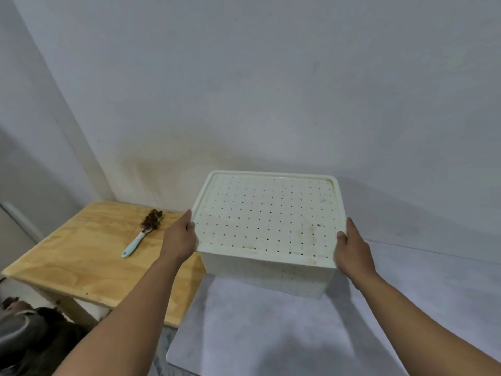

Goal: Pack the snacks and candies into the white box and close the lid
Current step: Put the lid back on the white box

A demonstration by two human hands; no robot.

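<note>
A white box (271,275) with a perforated lid (267,215) on top stands on a grey table (271,335). The lid lies flat over the box, so nothing inside shows. My left hand (180,236) grips the lid's left edge, thumb on top. My right hand (352,246) grips the lid's right edge, thumb on the rim. No snacks or candies are visible.
A wooden table (81,256) stands to the left, with a brush (141,233) that has a light blue handle and dark bristles lying on it. A white wall runs close behind the box. Dark clutter (24,329) sits on the floor at the lower left.
</note>
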